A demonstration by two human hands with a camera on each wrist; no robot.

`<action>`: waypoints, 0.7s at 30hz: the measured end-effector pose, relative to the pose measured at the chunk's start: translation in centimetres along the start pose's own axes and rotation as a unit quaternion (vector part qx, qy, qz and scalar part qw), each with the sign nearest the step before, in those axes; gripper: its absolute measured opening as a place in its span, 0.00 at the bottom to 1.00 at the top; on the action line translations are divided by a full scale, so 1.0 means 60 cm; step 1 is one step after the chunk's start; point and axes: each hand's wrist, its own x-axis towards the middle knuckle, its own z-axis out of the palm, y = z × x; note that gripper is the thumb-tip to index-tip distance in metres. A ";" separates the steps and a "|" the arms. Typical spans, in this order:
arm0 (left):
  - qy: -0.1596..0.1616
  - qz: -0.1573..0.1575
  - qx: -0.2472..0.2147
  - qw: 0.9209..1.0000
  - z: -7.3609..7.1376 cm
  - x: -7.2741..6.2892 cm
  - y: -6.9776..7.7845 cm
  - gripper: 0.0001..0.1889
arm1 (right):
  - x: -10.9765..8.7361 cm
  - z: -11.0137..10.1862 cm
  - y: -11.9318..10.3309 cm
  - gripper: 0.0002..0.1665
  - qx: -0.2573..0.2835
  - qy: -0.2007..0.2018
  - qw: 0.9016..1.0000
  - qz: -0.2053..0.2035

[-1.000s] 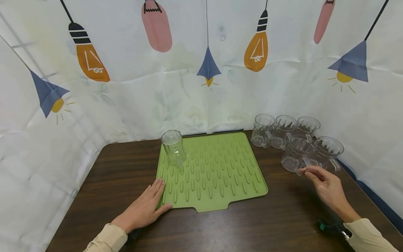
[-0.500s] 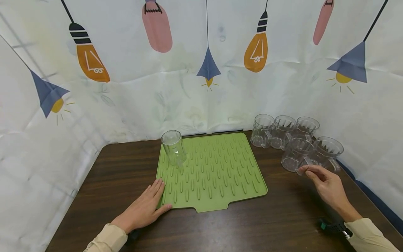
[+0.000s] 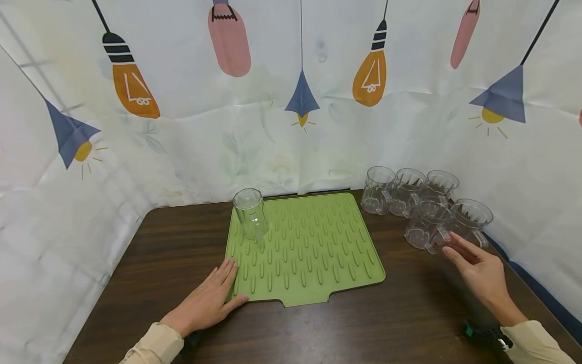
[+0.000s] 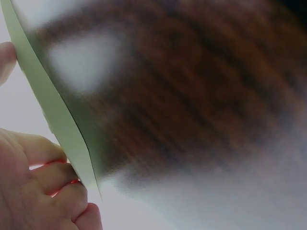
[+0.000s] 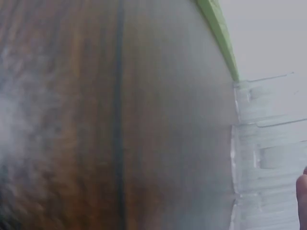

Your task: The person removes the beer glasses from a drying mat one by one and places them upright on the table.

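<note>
My left hand (image 3: 206,301) lies with straight fingers on the near left corner of a green drying mat (image 3: 309,253); in the left wrist view its fingers (image 4: 57,177) are against the mat's edge. A clear glass mug (image 3: 251,215) stands at the mat's far left. At the right, my right hand (image 3: 482,273) is beside the handle of a front glass mug (image 3: 425,230), thumb and forefinger parted. Whether a fingertip touches the handle I cannot tell. Only a fingertip (image 5: 302,199) enters the right wrist view, near blurred mugs (image 5: 273,158).
Another front mug (image 3: 470,220) stands right of the near one. Behind them are three more mugs, at the left (image 3: 377,189), middle (image 3: 406,192) and right (image 3: 441,184). A patterned white curtain (image 3: 182,151) hangs behind the dark wooden table (image 3: 182,237).
My right hand has moved slightly right, away from the front mug's handle, and its thumb and forefinger have parted. The view has shifted a little. My left hand stays on the mat.
</note>
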 end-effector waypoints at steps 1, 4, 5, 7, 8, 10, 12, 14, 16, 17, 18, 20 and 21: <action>0.000 0.000 0.000 1.000 0.000 0.000 0.000 0.47 | 0.001 -0.002 -0.002 0.29 0.001 0.006 1.000 -0.002; -0.001 -0.001 -0.002 1.000 -0.001 -0.001 0.000 0.47 | 0.004 -0.007 -0.011 0.29 0.017 0.018 1.000 -0.014; -0.002 -0.002 -0.003 1.000 -0.001 -0.001 0.000 0.47 | 0.006 -0.010 -0.014 0.30 0.023 0.020 0.999 -0.019; -0.005 -0.002 -0.004 1.000 -0.001 -0.002 -0.001 0.47 | 0.011 -0.013 -0.021 0.30 0.037 0.023 0.999 -0.028; -0.006 -0.003 -0.004 1.000 0.000 -0.002 -0.001 0.47 | 0.013 -0.015 -0.025 0.30 0.043 0.023 0.998 -0.032; -0.010 -0.003 -0.006 1.000 0.000 -0.002 -0.002 0.47 | 0.019 -0.018 -0.033 0.31 0.050 0.021 0.998 -0.040; -0.013 -0.003 -0.008 1.000 0.000 -0.003 -0.003 0.47 | 0.026 -0.020 -0.042 0.31 0.050 0.019 0.997 -0.050; -0.017 -0.004 -0.010 1.000 0.000 -0.003 -0.003 0.47 | 0.033 -0.022 -0.051 0.30 0.044 0.017 0.997 -0.060; -0.018 -0.004 -0.012 1.000 -0.001 -0.002 -0.002 0.48 | 0.040 -0.023 -0.062 0.31 0.040 0.017 0.997 -0.071; -0.019 -0.004 -0.013 1.000 -0.001 -0.002 -0.002 0.47 | 0.045 -0.022 -0.067 0.31 0.038 0.019 0.996 -0.076; -0.018 -0.003 -0.013 1.000 -0.002 -0.002 -0.002 0.47 | 0.049 -0.022 -0.073 0.32 0.038 0.020 0.996 -0.081; -0.017 -0.002 -0.013 1.000 -0.003 -0.001 -0.002 0.47 | 0.057 -0.019 -0.086 0.33 0.044 0.023 0.995 -0.090; -0.016 -0.001 -0.012 1.000 -0.003 -0.001 -0.002 0.47 | 0.061 -0.017 -0.092 0.33 0.048 0.025 0.994 -0.095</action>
